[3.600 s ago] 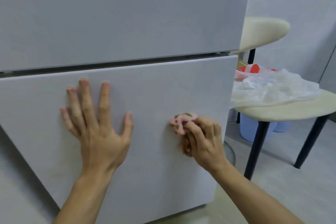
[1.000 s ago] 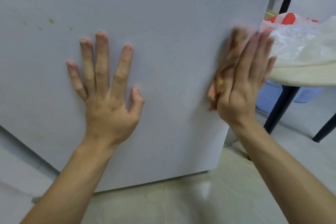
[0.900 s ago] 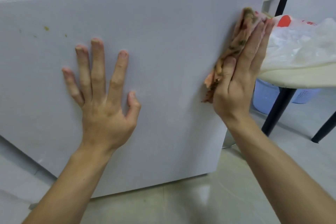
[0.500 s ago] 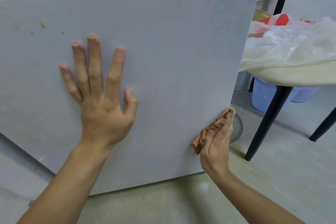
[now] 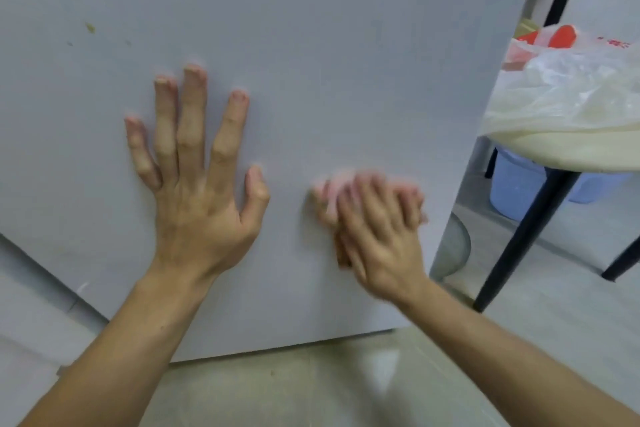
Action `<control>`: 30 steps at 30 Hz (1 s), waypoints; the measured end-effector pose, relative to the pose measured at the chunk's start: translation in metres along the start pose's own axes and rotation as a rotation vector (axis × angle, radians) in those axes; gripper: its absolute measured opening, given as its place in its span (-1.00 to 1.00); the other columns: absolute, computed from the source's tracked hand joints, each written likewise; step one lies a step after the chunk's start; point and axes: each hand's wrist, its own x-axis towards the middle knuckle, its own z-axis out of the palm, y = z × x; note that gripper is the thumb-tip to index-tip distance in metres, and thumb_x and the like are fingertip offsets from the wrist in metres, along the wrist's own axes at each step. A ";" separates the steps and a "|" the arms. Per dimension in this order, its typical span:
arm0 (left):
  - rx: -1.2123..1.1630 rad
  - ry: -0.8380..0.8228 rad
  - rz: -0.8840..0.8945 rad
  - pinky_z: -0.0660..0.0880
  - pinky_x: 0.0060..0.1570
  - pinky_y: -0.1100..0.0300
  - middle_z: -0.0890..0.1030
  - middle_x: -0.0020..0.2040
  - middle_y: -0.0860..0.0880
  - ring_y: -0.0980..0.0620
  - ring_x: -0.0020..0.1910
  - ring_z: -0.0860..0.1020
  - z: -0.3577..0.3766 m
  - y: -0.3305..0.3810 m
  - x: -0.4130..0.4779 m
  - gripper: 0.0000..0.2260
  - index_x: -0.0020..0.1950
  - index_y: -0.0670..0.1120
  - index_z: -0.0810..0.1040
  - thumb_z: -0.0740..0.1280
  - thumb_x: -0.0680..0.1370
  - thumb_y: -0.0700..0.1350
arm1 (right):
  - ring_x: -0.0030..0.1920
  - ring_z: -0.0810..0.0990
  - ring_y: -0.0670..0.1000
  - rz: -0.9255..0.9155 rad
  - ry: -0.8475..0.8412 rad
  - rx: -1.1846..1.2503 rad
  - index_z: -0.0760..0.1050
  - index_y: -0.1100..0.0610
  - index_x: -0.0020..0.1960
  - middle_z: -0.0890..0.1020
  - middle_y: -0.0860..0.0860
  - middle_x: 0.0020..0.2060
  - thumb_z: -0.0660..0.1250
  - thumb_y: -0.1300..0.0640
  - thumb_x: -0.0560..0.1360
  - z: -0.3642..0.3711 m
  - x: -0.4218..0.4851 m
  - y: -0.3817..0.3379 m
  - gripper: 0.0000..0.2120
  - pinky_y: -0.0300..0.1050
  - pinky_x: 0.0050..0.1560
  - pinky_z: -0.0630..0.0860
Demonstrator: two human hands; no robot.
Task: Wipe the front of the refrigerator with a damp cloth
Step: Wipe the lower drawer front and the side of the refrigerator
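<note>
The pale grey lower door of the refrigerator [image 5: 329,45] fills most of the head view. My left hand [image 5: 197,184] lies flat on the door with fingers spread, holding nothing. My right hand [image 5: 377,229], blurred by motion, presses a pink patterned cloth [image 5: 329,194] against the door's lower right area. Only the cloth's edge shows past my fingers. A few small yellowish specks [image 5: 90,28] mark the door's upper left.
A cream table [image 5: 571,156] with black legs [image 5: 526,239] stands right of the refrigerator, carrying a clear plastic bag [image 5: 561,90]. A blue basket [image 5: 519,191] sits under it. A glass bowl [image 5: 453,250] rests on the beige tiled floor [image 5: 311,385] by the door's corner.
My right hand has swept the cloth from the door's lower right edge leftward and up toward the middle. The left hand stays flat in place.
</note>
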 end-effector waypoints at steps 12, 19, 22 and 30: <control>0.043 0.001 0.069 -0.09 0.64 -0.18 0.23 0.65 -0.23 -0.20 0.68 0.08 -0.025 -0.069 -0.019 -0.47 0.64 -0.08 0.28 0.18 0.64 -0.13 | 0.71 -0.11 0.05 0.017 -0.019 0.016 0.10 0.12 0.69 0.10 0.19 0.65 0.21 0.18 0.73 -0.005 0.067 -0.041 -0.42 0.07 0.67 -0.18; 0.017 0.048 -0.084 -0.10 0.65 -0.17 0.22 0.65 -0.30 -0.22 0.67 0.03 -0.032 -0.080 -0.020 -0.41 0.65 -0.11 0.21 0.22 0.61 -0.13 | 0.68 0.07 0.21 0.379 0.366 -0.008 0.18 0.30 0.65 0.22 0.33 0.61 0.03 0.08 0.74 0.005 0.176 -0.087 -0.47 0.15 0.65 -0.17; 0.000 0.043 -0.089 -0.12 0.65 -0.17 0.21 0.65 -0.31 -0.24 0.67 0.03 -0.031 -0.079 -0.020 -0.41 0.65 -0.11 0.20 0.22 0.61 -0.13 | 0.71 -0.06 0.06 0.165 0.205 -0.017 0.06 0.15 0.70 0.08 0.14 0.67 0.15 0.10 0.73 0.025 0.126 -0.105 -0.41 0.08 0.67 -0.18; -0.002 0.012 -0.097 -0.13 0.66 -0.17 0.15 0.68 -0.24 -0.16 0.71 -0.02 -0.034 -0.078 -0.021 -0.40 0.67 -0.11 0.18 0.21 0.62 -0.13 | 0.70 0.08 0.01 -0.269 -0.290 -0.017 0.08 0.09 0.72 0.10 -0.02 0.71 0.27 0.31 0.43 0.043 0.005 -0.104 -0.11 0.03 0.69 -0.12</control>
